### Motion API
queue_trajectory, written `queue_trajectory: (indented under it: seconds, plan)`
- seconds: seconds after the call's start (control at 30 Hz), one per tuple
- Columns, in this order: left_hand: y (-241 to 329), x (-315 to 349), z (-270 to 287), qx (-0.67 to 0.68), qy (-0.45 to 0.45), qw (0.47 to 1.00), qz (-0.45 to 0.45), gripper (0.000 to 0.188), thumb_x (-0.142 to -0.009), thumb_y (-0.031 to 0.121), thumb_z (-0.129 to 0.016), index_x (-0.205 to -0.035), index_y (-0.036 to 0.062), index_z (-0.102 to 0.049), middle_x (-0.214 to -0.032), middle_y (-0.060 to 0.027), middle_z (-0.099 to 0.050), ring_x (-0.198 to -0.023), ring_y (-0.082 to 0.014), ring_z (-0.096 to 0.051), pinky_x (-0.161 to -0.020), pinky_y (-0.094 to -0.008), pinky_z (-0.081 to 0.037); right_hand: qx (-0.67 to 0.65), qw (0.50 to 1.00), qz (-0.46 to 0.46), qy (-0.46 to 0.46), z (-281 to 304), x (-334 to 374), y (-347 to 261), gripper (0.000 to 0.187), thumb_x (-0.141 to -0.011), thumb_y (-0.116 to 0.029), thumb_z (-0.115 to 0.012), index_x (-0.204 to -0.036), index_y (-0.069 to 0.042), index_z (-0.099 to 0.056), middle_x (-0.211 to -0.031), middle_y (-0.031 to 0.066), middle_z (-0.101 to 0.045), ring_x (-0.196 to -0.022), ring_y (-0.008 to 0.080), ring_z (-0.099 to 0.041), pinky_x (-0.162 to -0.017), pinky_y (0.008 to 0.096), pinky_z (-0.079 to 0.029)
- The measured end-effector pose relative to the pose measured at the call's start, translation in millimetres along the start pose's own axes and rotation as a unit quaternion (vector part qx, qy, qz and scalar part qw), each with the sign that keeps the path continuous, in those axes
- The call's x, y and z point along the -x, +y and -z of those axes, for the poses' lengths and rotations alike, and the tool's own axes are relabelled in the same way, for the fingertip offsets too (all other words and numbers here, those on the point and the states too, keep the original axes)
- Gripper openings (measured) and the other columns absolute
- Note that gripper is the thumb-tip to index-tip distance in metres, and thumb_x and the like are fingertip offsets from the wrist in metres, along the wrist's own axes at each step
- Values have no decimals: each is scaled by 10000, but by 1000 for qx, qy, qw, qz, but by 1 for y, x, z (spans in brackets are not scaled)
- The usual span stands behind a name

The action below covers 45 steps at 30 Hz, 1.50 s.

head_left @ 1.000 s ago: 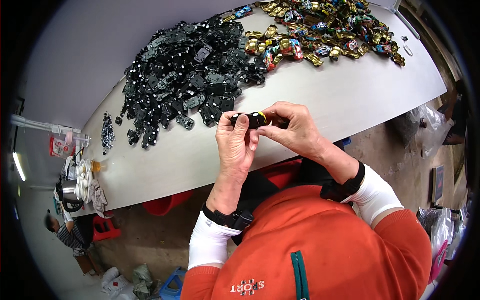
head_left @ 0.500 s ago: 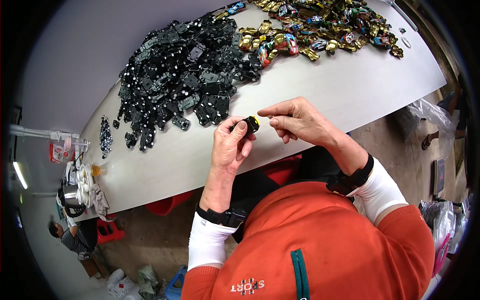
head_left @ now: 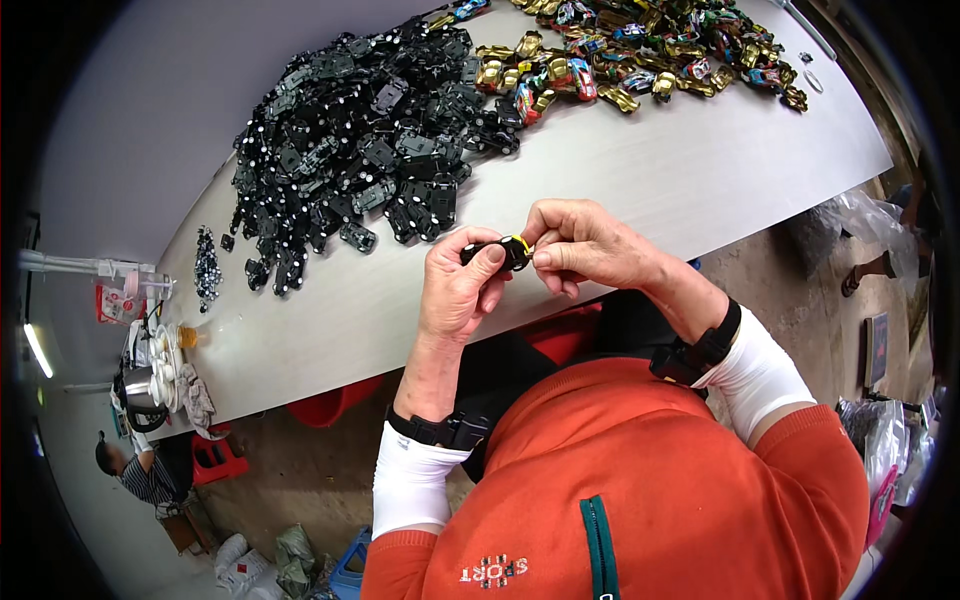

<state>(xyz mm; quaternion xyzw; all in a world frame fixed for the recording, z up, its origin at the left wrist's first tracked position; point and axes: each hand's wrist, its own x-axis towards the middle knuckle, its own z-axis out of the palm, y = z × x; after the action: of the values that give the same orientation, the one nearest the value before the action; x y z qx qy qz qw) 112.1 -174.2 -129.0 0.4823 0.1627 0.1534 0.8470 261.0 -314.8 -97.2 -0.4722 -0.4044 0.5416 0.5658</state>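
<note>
My left hand point(head_left: 457, 285) grips a small black toy car chassis point(head_left: 510, 254) between thumb and fingers, just above the table's near edge. A thin yellow piece point(head_left: 521, 243) shows at the chassis's right end. My right hand point(head_left: 588, 248) has its thumb and index finger closed on that yellow piece; their tips hide part of it. Beyond my hands lies a heap of black toy car chassis point(head_left: 350, 140) with white-centred wheels. To its right spreads a pile of gold and multicoloured toy car bodies point(head_left: 640, 50).
A small heap of tiny shiny parts point(head_left: 207, 268) lies left on the pale table point(head_left: 640, 165). Bowls point(head_left: 168, 365) and a cloth point(head_left: 196, 395) stand at its left end. A red stool point(head_left: 217, 458) and a seated person point(head_left: 150, 475) are lower left. Clear plastic bags point(head_left: 850, 225) hang at right.
My right hand has moved left and down to the chassis, and its outstretched index finger has curled in to pinch the yellow piece. My left hand stays nearly where it was, still gripping the chassis.
</note>
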Motion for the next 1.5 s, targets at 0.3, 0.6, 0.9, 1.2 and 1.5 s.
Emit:
queue_trajectory:
  seconds: [0.3,0.6,0.9,1.2,1.5]
  plan:
    - [6,4,-7,-41,4,999,-16,114,-839,98,-658,-905,16,-615,-671,-95,-617,-385,-50,-426,-322,-168,-293,-18,1000,-12,4,1,1,0,86,-900,-87,-517,-910,-2,-509,-625,32,-560,-501,52,-489,-441,190,-394]
    - [5,5,-7,-36,-9,999,-26,108,-847,94,-649,-900,6,-617,-665,-89,-608,-384,-45,-413,-326,-172,-277,0,1000,-15,-1,-1,1,-3,68,-893,-77,-528,-872,-20,-498,-605,17,-542,-501,56,-482,-439,197,-391]
    - [9,7,-25,-56,88,994,-20,121,-859,88,-634,-897,-18,-590,-649,-89,-584,-382,-52,-416,-328,-178,-288,14,996,6,86,-8,0,6,74,-901,-69,-514,-910,0,-488,-619,32,-559,-499,57,-477,-440,203,-386]
    - [6,8,-30,-85,94,991,-34,115,-859,87,-634,-879,-19,-595,-640,-85,-576,-371,-51,-412,-323,-183,-289,14,996,19,89,-4,0,14,90,-904,-92,-517,-899,-4,-507,-611,26,-554,-491,45,-461,-422,195,-360]
    - [17,2,-21,-215,52,975,0,113,-839,49,-642,-921,-10,-591,-668,-84,-595,-383,-48,-436,-317,-168,-277,-55,995,-63,50,3,6,5,119,-899,-136,-547,-941,-28,-522,-628,25,-564,-475,57,-472,-416,185,-338]
